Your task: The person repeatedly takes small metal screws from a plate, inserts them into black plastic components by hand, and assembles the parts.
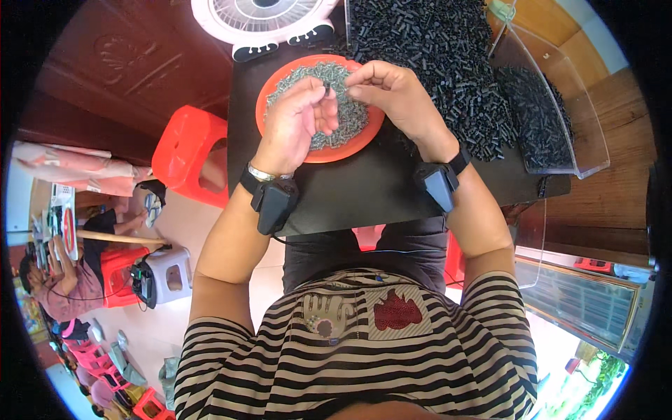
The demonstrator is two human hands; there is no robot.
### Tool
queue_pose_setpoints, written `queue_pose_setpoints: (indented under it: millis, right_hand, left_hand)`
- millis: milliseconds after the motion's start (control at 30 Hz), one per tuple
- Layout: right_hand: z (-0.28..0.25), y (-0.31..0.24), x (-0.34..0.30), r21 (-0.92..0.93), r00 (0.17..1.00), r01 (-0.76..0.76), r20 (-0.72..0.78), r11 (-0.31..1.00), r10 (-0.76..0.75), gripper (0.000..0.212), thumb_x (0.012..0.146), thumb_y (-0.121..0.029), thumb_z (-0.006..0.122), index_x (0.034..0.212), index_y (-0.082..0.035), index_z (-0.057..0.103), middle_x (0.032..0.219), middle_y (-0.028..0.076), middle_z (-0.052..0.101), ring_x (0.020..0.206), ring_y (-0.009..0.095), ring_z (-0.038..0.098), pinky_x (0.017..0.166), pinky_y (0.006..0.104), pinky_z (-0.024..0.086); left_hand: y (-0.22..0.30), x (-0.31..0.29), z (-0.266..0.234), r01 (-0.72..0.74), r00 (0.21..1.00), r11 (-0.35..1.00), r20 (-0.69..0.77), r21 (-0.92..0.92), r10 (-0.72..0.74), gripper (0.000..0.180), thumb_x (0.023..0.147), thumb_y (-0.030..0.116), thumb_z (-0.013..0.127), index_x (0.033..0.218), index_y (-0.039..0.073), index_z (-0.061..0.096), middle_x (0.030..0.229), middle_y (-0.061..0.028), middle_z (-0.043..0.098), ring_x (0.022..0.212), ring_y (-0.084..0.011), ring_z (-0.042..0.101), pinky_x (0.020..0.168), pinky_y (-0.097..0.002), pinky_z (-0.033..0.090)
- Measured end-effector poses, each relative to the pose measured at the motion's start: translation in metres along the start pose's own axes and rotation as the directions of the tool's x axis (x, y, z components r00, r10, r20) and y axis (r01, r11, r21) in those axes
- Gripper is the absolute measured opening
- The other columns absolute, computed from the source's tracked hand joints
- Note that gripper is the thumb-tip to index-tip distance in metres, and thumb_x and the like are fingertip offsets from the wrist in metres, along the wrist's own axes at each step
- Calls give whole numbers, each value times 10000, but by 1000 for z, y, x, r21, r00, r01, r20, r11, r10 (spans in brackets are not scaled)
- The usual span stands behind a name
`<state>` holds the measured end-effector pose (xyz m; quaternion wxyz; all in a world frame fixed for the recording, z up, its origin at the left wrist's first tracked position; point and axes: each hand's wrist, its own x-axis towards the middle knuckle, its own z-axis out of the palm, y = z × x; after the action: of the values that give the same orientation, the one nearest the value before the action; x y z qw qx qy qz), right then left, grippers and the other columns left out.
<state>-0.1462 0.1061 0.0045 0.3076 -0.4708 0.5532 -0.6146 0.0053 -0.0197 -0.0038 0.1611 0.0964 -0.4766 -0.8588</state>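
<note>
Over a round orange tray [375,126] heaped with small silvery metal pieces [343,133], both my hands are raised close together. My left hand [288,127] is palm up, thumb and forefinger closed on a small black cylindrical piece [327,88], its other fingers curled. A short gap to the right, my right hand [402,98] pinches thumb and fingertips together near the tray's right rim. Whatever lies in that pinch is too small to make out. Beyond my right hand spreads a big pile of small black cylindrical pieces [427,42].
A clear plastic bin [591,115] with black pieces lies at the dark table's [329,199] right end. A white fan [262,17] stands at the back left. A red stool [185,150] is left of the table. Another person [66,283] sits farther left.
</note>
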Motion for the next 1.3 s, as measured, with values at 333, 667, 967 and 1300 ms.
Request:
queue_pose_setpoints:
  millis: [333,667,967,1300]
  right_hand:
    - [1,-10,-5,-93,993,106,-41,990,-110,125,857,-29,607,969,1,653,856,22,660,811,58,592,736,214,481]
    - [5,-20,-7,-216,992,92,-61,972,-108,116,848,-7,593,950,15,644,825,39,661,771,62,598,694,220,489]
    - [10,-23,-12,-312,987,161,26,936,-161,164,846,-40,623,1005,-29,665,931,12,632,818,71,569,729,209,456]
    - [-16,-62,-21,-270,950,200,-182,942,-254,155,862,-57,614,991,4,672,964,37,672,910,106,603,834,231,453]
  left_hand:
    - [-3,-4,15,37,999,994,18,107,-39,128,901,180,515,885,57,541,732,-17,570,616,-119,556,564,-230,418]
    - [-1,-4,14,54,995,985,73,166,-67,156,906,197,518,886,44,540,710,-20,545,593,-119,536,550,-235,409]
    - [-6,-6,12,38,999,998,37,49,-40,155,913,203,510,915,50,535,722,-20,551,619,-134,547,564,-239,413]
    - [-6,-5,10,-55,993,998,106,-32,58,183,934,203,487,921,34,557,761,-35,559,642,-158,561,591,-259,423]
